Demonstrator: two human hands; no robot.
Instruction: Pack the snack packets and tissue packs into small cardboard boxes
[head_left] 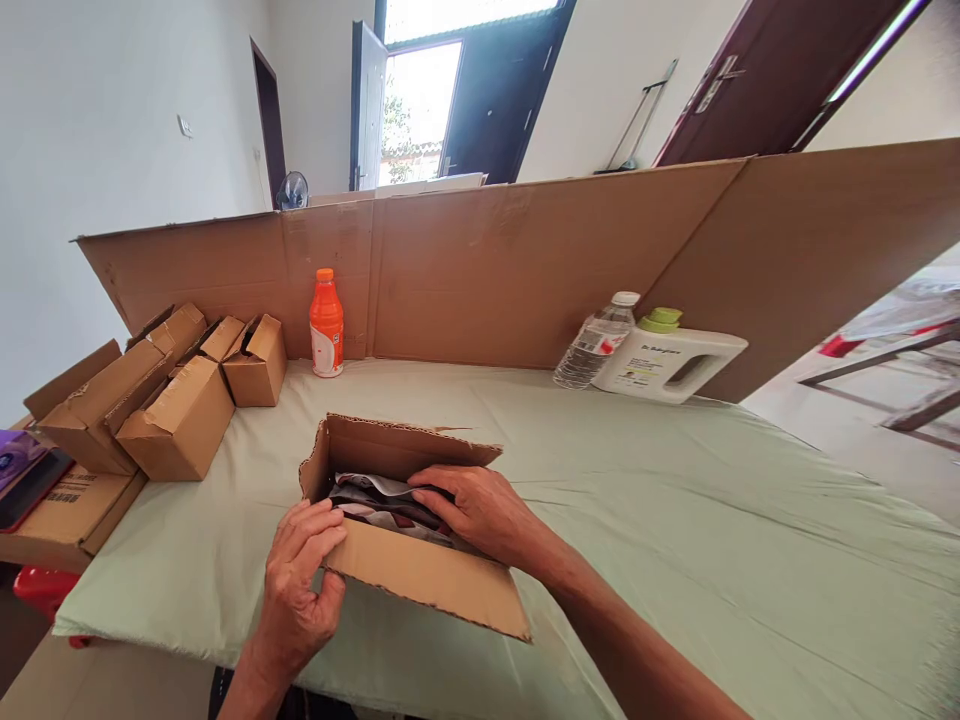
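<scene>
An open cardboard box (431,572) stands near the front of the table, its front flap folded outward toward me. Inside it lie folded, crinkled sheets (371,488) in grey, black and dull pink; I cannot tell what they are made of. My left hand (304,570) grips the box at its front left corner, fingers over the flap's edge and thumb beneath. Reaching in from the right, my right hand (476,508) has its fingers and thumb closed about the upper edge of the sheets. Its fingertips are partly hidden among them.
Several smaller cardboard boxes (180,420) stand at the left. An orange bottle (326,325), a clear water bottle (592,350) and a white jug (667,365) are along the cardboard wall (510,280) behind. A pale green cloth (712,540) covers the table.
</scene>
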